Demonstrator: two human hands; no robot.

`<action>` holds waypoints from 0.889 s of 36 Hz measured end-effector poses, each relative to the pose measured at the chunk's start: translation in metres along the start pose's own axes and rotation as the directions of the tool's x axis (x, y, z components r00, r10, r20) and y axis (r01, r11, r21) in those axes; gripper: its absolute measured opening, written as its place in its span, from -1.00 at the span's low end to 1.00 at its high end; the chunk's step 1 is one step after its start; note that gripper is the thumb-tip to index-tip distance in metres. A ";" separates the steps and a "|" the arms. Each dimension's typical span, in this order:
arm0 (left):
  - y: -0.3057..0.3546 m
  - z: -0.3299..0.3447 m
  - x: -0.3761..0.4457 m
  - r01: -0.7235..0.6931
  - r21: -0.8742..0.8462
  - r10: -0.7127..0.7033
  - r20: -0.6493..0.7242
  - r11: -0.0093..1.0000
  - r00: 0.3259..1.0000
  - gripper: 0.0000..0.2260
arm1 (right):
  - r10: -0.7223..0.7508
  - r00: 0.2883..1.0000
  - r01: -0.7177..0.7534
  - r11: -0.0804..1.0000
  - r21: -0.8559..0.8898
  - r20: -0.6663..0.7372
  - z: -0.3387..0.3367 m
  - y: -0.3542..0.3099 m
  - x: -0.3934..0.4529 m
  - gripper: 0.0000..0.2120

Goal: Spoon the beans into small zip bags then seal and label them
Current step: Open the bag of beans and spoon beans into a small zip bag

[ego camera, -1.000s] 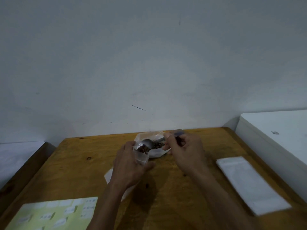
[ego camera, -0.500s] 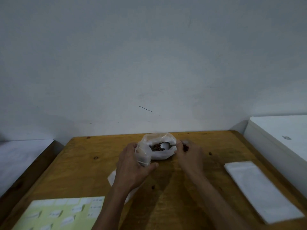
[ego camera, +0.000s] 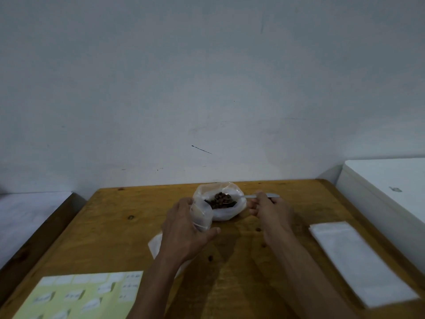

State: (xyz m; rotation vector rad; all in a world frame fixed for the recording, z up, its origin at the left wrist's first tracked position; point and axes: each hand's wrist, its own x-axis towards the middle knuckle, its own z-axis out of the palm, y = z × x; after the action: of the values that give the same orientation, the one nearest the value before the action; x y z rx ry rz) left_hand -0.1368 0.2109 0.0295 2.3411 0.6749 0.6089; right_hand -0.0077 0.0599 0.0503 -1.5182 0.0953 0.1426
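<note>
A large clear plastic bag (ego camera: pixel 226 212) of dark brown beans (ego camera: pixel 219 200) lies open at the far middle of the wooden table (ego camera: pixel 115 226). My right hand (ego camera: pixel 269 209) grips the handle of a metal spoon (ego camera: pixel 251 196), whose bowl rests in the beans. My left hand (ego camera: pixel 186 229) holds a small clear zip bag (ego camera: pixel 201 216) upright just left of the bean bag, its mouth open. A sheet of white labels on yellow backing (ego camera: pixel 78 295) lies at the near left.
A stack of flat white zip bags (ego camera: pixel 358 261) lies at the right side of the table. Another white bag (ego camera: pixel 156 245) peeks out under my left wrist. White surfaces flank the table on both sides. A pale wall stands right behind it.
The spoon left the small zip bag's mouth and went right into the bean bag. My right hand slid right along the handle. My left hand kept holding the small bag.
</note>
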 end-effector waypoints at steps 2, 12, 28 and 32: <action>0.002 0.001 0.000 0.002 0.005 -0.002 0.009 1.000 1.000 -0.13 | -0.014 1.000 0.014 1.000 0.006 0.024 -0.005 -0.006 -0.001 -0.76; 0.010 0.005 0.001 0.023 0.016 -0.023 0.041 1.000 0.999 -0.13 | -0.239 0.947 0.255 0.966 -0.051 0.217 -0.023 -0.033 -0.039 -0.81; 0.004 -0.001 -0.003 0.007 -0.089 -0.007 -0.001 0.996 1.000 -0.13 | -0.561 0.823 0.568 0.802 -0.187 0.095 -0.032 -0.020 -0.026 -0.74; 0.005 -0.002 -0.004 -0.007 -0.096 0.005 -0.020 0.995 1.000 -0.16 | -0.512 0.857 0.512 0.833 -0.207 0.062 -0.029 -0.009 -0.018 -0.78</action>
State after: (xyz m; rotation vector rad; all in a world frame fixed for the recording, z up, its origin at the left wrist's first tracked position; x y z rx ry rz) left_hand -0.1395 0.2060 0.0339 2.2518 0.6330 0.6532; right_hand -0.0234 0.0296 0.0601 -1.7106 -0.3453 -0.2862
